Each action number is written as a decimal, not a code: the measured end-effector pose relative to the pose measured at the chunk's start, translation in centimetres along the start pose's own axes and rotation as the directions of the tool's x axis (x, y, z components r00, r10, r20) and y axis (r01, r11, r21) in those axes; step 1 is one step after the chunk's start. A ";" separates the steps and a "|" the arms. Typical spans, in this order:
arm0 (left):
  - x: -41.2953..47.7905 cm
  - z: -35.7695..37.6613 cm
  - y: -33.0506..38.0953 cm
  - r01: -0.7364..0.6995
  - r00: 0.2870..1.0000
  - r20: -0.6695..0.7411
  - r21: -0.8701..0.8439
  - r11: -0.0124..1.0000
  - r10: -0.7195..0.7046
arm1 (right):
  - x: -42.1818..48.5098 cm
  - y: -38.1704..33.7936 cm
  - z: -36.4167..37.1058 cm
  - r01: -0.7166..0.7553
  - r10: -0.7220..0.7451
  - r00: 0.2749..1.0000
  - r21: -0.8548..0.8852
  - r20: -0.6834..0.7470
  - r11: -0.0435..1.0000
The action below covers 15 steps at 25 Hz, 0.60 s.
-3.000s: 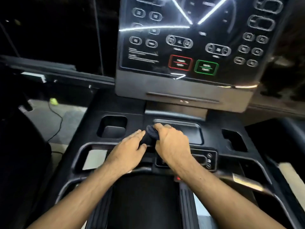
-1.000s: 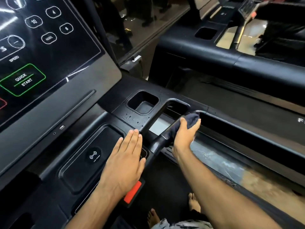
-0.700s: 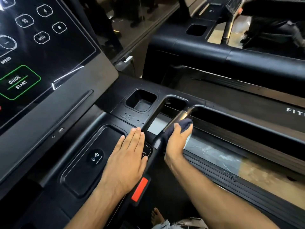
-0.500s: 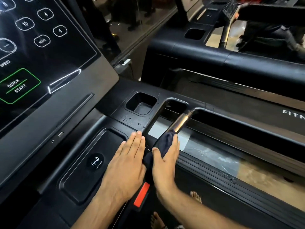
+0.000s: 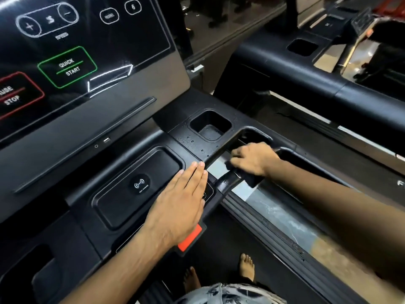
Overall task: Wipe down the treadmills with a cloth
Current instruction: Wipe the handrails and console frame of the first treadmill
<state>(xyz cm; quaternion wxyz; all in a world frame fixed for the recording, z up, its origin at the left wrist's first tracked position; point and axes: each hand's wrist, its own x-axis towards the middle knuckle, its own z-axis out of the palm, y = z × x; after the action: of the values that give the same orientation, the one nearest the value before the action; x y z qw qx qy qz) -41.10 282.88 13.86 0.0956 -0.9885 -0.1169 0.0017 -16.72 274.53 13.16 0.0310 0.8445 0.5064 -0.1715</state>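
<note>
Since the frame half a second back, the right hand [image 5: 254, 160] has been carried away from the left hand [image 5: 182, 200], farther and to the right along the short black handlebar [image 5: 226, 183] of the black plastic treadmill console [image 5: 190, 139]. That right hand is curled over the bar, and the dark blue cloth [image 5: 252, 181] is gripped beneath its fingers, a fold showing just below the palm. The left hand has been kept flat on the console with its fingers straight and together, holding nothing, just right of the shallow rectangular charging tray [image 5: 135, 187]. A square cup recess [image 5: 210, 126] lies just beyond the right hand, with water droplets scattered beside it. A glossy black touch screen [image 5: 76, 51] rises at the far left. A red tab [image 5: 189, 240] is seen near the left wrist.
</note>
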 end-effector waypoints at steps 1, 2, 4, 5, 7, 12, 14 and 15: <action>-0.1 0.0 0.0 -0.003 1.000 0.003 0.002 1.000 0.003 | 0.5 -0.3 0.0 -0.008 0.009 0.999 -0.033 0.038 0.999; -0.3 0.0 0.1 0.000 1.000 0.007 -0.003 1.000 0.000 | 0.4 -1.3 0.4 0.074 -0.071 0.996 -0.062 0.059 0.995; -0.2 0.0 0.1 0.007 1.000 0.011 -0.011 1.000 -0.007 | -0.4 -3.6 0.8 0.272 -0.269 0.960 -0.032 0.079 0.962; -0.1 0.0 0.1 0.008 1.000 0.011 -0.011 1.000 -0.007 | -0.2 -3.1 0.6 0.278 -0.276 0.956 -0.013 0.097 0.960; 0.0 -0.1 -0.3 -0.012 1.000 0.008 0.008 1.000 0.012 | 1.4 -0.3 -0.9 0.058 -0.056 0.987 -0.006 0.148 0.998; 0.2 -0.4 -0.9 -0.058 0.998 0.014 0.004 0.998 0.058 | 0.2 -0.9 1.3 0.170 -0.171 0.985 0.048 0.014 0.984; 0.6 -0.4 -1.0 -0.081 0.997 0.001 0.014 0.997 0.081 | 0.2 -0.3 1.7 0.111 -0.105 0.992 0.097 -0.067 0.989; 0.6 -0.3 -1.1 -0.091 0.996 0.004 0.020 0.996 0.091 | 0.6 0.7 1.8 -0.027 0.042 0.993 0.133 -0.110 0.991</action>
<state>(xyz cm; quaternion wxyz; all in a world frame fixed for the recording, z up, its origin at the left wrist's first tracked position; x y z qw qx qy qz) -40.78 284.01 14.42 0.1050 -0.9918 -0.0719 0.0089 -16.29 274.26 11.16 -0.0503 0.8616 0.4804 -0.1560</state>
